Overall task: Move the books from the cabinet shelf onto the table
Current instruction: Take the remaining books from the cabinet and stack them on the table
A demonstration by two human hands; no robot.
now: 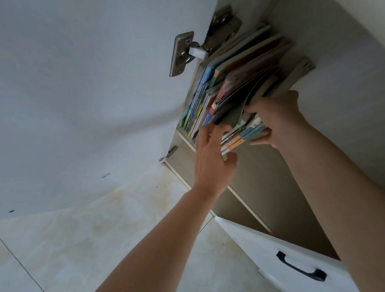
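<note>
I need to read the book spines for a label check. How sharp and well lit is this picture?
Head view: dim, flat light with the shelf interior in shade; the books are smeared by motion blur, spine text unreadable; the wide-angle lens bends the cabinet door; both the left hand and right hand look soft.

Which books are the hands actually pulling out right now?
The small bundle with orange-and-teal spines, gripped between left hand and right hand; the other books stay shelved.

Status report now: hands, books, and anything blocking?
Left hand and right hand both grip a bundle of books at the shelf. More books stand behind. Nothing blocking.
</note>
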